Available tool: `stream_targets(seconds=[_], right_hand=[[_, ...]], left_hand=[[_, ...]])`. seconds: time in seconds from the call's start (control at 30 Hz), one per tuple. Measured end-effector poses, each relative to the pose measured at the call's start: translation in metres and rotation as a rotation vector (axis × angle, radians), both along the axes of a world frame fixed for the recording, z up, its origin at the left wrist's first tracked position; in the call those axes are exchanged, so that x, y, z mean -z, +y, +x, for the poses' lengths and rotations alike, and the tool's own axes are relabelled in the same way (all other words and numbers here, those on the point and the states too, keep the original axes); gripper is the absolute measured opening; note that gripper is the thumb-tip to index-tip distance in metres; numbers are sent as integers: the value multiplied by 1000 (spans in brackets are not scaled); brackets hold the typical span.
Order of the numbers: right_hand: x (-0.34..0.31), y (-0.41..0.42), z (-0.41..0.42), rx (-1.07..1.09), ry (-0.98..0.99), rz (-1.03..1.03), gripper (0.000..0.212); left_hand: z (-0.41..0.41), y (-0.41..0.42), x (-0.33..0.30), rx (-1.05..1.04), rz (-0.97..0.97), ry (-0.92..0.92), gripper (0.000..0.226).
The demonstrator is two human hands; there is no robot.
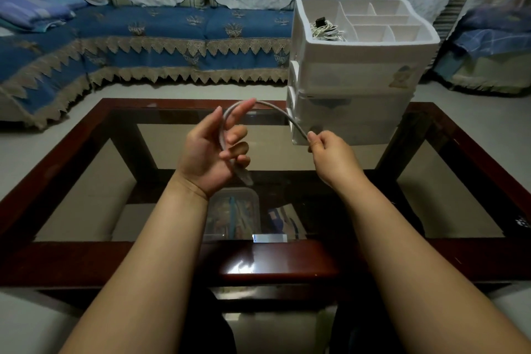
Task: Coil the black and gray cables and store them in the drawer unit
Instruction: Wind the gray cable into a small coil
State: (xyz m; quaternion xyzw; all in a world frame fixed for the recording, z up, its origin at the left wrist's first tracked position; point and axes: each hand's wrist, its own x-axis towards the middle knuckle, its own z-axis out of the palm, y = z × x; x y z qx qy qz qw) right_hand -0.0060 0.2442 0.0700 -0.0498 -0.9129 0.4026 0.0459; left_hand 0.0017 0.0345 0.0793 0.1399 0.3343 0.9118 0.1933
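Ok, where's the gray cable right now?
In the head view, the gray cable arcs above the glass table, held between the left hand and right hand, just before the white drawer unit.

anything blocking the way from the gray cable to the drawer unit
Nothing visible does. The gray cable hangs in the air between the left hand and right hand, just in front of the drawer unit, whose top tray is open.

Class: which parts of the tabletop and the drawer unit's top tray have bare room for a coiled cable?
Bare glass lies left of the left hand, within the table frame. The drawer unit fills the far right. In its tray, the small compartments are bare; the left compartment holds a coil.
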Motion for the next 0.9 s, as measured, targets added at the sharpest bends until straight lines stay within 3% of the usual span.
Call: stream_targets(seconds=[0.1,0.27,0.37,0.47,0.57,0.7,0.8,0.9], right_hand=[[-1,-6,1,-31,-141,2,37],[2,-20,14,-282,-305,102,18],[9,-27,24,-374,-252,309,29],[12,-37,32,-440,-102,544,22],[8,-41,38,-513,-41,672,25],[-5,-34,39,-590,132,680,35],[-11,-30,34,-551,397,558,25],[-10,-23,27,-470,508,447,22]], left_hand=[[2,4,1,-198,177,-98,42],[-1,13,1,-554,125,-125,37],[-6,8,2,-779,-43,-83,39],[-7,7,3,-903,-437,60,38],[-8,12,5,-805,-764,240,28],[-9,20,12,-637,-1063,421,19],[-6,22,11,-468,-1135,390,21],[-2,21,7,-211,-1022,292,28]])
